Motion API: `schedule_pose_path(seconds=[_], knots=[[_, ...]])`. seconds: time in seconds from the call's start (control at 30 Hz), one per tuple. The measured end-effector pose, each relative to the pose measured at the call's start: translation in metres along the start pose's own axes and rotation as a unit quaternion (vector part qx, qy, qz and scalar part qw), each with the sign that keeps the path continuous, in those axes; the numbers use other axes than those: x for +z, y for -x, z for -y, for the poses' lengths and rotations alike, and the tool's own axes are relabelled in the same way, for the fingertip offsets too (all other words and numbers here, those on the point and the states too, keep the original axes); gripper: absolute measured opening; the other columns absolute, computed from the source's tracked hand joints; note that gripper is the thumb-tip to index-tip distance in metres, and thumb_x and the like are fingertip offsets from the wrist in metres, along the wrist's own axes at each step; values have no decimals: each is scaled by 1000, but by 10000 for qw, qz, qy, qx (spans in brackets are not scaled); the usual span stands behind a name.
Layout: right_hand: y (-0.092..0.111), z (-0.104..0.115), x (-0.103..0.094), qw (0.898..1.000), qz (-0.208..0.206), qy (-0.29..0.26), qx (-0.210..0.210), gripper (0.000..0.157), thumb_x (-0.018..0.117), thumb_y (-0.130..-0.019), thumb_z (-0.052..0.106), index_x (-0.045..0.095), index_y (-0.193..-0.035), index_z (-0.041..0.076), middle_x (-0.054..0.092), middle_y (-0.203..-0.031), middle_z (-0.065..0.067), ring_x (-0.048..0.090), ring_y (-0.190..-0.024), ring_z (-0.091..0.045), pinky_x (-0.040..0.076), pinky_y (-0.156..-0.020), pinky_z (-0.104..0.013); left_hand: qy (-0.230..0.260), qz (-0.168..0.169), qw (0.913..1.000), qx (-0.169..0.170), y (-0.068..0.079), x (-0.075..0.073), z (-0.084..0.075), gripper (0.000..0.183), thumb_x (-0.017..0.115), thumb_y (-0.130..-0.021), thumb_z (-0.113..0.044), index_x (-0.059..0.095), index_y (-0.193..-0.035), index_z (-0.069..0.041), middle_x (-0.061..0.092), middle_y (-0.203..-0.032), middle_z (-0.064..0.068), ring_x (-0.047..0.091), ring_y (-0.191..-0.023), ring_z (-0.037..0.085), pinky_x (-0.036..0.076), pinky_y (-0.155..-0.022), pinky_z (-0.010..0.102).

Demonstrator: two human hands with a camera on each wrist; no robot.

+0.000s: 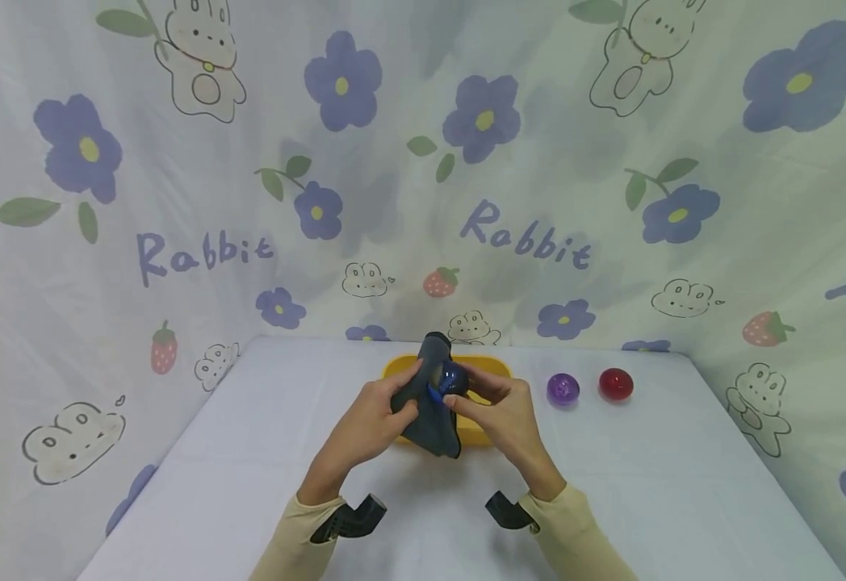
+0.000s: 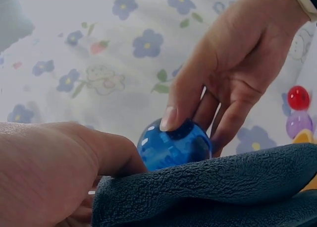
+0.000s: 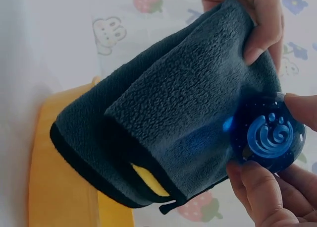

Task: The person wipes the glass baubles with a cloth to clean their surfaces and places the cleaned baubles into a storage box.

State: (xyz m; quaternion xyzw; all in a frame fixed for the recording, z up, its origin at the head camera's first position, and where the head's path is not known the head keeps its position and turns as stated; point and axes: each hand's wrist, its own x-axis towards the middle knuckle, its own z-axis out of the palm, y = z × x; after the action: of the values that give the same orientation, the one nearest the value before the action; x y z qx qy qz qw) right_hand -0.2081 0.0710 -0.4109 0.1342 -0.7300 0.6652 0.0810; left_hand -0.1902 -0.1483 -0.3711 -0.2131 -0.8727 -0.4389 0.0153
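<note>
My right hand (image 1: 506, 407) pinches a clear blue ball (image 1: 454, 379) between thumb and fingers. In the right wrist view, a raised swirl pattern shows on the face of the blue ball (image 3: 270, 133). My left hand (image 1: 375, 415) grips a folded dark grey-blue towel (image 1: 433, 424), its thumb on the near side. The ball lies against the fleecy surface of the towel (image 3: 183, 88), whose black-edged corner hangs down. Both hands are raised over a yellow basin (image 1: 484, 436), which the towel partly hides.
To the right of the basin, a purple ball (image 1: 563, 390) and a red ball (image 1: 616, 385) rest on the white table (image 1: 249, 428). Behind the table hangs a patterned curtain (image 1: 401, 202) with flowers and rabbits.
</note>
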Motion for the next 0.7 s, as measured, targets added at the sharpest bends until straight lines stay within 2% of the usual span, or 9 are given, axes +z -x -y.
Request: schedule_pose_path(seconds=[0.17,0.33,0.43,0.57,0.7], knots=[[-2,-2,-2,9998,-119,-17,-149,49,86,-81,14,74,-128,9,75,-125,-13,72,-118,-32,60,-90,-30,164,33,9999,-11,1,0,-3,61,56,-94,-4,45,-155,-2,68,-131,23,67,-83,16,51,-68,24],[-5,-6,-7,9999,-29,-19,-131,49,86,-81,12,73,-129,8,73,-130,-14,71,-119,-34,60,-89,-29,109,-10,9999,82,1,3,-7,61,57,-93,-2,48,-153,-3,68,-106,18,58,-65,10,44,-54,21],[-7,-9,-11,10000,72,7,-12,51,86,-81,13,72,-129,8,71,-132,-14,70,-120,-35,60,-89,-29,116,-51,9997,197,2,4,-9,61,58,-93,-1,49,-153,-3,66,-97,15,56,-61,9,42,-51,21],[-8,-9,-15,9995,168,151,198,53,86,-80,16,71,-131,11,70,-133,-12,71,-118,-33,60,-90,-29,95,-97,9996,240,3,6,-10,61,58,-94,-1,49,-154,-7,59,-80,8,53,-56,7,41,-49,21],[-9,-10,-18,9987,274,294,300,56,87,-80,19,71,-132,11,69,-135,-13,71,-117,-33,61,-89,-31,21,-177,9994,293,4,8,-12,61,57,-94,-1,49,-154,-11,50,-71,3,41,-45,4,39,-47,19]])
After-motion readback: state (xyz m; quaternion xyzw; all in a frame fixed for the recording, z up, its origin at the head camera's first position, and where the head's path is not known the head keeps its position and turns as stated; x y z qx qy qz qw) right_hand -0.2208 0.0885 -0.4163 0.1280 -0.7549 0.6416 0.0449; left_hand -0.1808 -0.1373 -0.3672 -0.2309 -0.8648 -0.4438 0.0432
